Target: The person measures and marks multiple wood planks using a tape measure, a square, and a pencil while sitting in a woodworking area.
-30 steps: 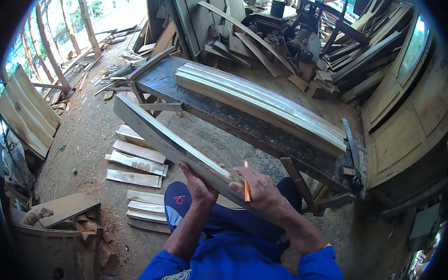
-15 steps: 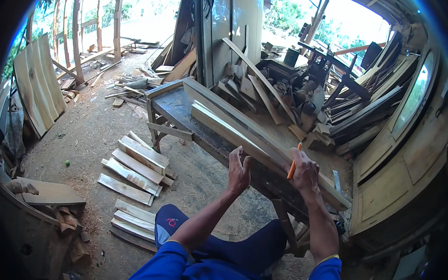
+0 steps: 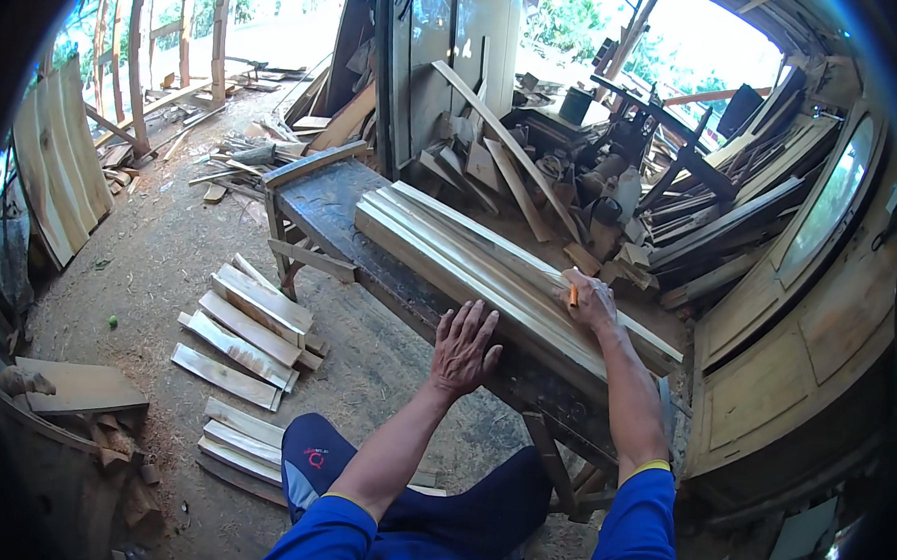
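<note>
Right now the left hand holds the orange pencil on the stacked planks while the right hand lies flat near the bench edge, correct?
Not quite: the hands are swapped. In the head view the right hand holds the orange pencil on the stacked planks; the left hand lies flat near the bench edge.

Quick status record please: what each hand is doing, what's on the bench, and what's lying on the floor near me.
left hand: open, flat on the near edge of the stacked planks
right hand: holds an orange pencil, resting on top of the planks
workbench: dark, carries the long pale planks lengthwise
floor, left: short cut boards in loose rows on sawdust
behind bench: scrap wood pile
</note>
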The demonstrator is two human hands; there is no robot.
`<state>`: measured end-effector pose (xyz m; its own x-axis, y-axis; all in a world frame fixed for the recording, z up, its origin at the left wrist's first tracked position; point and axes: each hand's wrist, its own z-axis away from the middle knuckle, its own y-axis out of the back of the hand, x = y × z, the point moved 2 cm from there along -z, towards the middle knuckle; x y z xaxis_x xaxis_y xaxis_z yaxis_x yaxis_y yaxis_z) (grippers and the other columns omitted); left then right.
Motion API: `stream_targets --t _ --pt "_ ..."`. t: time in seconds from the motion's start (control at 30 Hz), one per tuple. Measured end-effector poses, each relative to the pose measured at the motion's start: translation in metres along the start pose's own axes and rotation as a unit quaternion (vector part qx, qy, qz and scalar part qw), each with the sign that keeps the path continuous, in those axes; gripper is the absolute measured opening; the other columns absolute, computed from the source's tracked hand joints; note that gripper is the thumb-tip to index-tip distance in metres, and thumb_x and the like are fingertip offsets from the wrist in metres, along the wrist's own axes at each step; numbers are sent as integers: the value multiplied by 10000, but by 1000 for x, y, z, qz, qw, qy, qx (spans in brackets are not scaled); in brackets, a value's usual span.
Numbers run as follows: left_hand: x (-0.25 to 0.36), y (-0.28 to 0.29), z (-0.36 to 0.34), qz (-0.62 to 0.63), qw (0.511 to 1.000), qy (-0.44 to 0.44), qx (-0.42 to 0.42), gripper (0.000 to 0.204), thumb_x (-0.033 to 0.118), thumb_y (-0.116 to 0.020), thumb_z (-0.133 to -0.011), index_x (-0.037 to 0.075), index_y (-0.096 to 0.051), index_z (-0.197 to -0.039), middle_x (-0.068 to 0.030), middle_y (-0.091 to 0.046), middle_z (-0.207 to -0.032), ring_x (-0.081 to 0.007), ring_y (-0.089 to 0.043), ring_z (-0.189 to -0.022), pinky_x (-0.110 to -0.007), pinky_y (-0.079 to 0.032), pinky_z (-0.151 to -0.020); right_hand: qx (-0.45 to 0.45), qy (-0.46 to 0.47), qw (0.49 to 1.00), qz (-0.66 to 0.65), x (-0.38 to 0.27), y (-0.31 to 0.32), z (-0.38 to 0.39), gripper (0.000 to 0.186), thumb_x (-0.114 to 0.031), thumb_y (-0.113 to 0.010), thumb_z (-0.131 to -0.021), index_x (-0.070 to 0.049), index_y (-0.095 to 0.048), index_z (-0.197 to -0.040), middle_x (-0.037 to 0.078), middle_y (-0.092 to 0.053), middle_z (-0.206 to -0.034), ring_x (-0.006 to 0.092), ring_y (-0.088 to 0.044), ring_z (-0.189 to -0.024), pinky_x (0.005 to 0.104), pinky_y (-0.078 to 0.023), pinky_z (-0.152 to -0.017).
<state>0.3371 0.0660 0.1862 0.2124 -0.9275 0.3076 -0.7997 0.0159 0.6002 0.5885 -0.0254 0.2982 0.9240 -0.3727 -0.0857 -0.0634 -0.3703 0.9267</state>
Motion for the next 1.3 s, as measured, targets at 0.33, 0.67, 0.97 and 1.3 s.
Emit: stream_targets --t 0.33,0.67,0.97,1.3 --pt "3 -3 -5 -28 999 6 -25 584 440 -458 -1009 129 -464 -1504 -214 -385 -1549 -379 -393 -1406 -543 -235 -1168 -76 -58 988 -117 5 -33 1 422 -505 -587 -977 -118 -634 -1140 251 -709 -1015 449 -653 -1025 514 -491 -876" --pt "-3 8 -4 53 997 26 -52 676 417 -541 -1007 101 -324 -1564 -230 -293 -1596 -400 -302 -1473 -529 -224 -1209 304 44 942 -137 -95 -6 36 302 -280 -723 -911 -63 -613 -1091 182 -679 -934 390 -667 -906 486 -520 -777" --pt "-109 123 240 86 948 305 -30 542 90 -586 -976 9 -412 -1483 -219 -391 -1499 -373 -436 -1378 -451 -407 -1110 78 200 912 -348 -252 -139 264 344 -256 -777 -858 -94 -636 -1127 209 -638 -1134 370 -660 -988 452 -542 -839" --pt "-146 147 302 149 877 453 54 432 81 -541 -1015 -39 -443 -1418 -169 -543 -1332 -245 -584 -1124 -343 -470 -972 497 -276 774 -280 -1 30 250 383 -209 -553 -1052 2 -466 -1360 201 -488 -1456 308 -477 -1369 418 -327 -1169"
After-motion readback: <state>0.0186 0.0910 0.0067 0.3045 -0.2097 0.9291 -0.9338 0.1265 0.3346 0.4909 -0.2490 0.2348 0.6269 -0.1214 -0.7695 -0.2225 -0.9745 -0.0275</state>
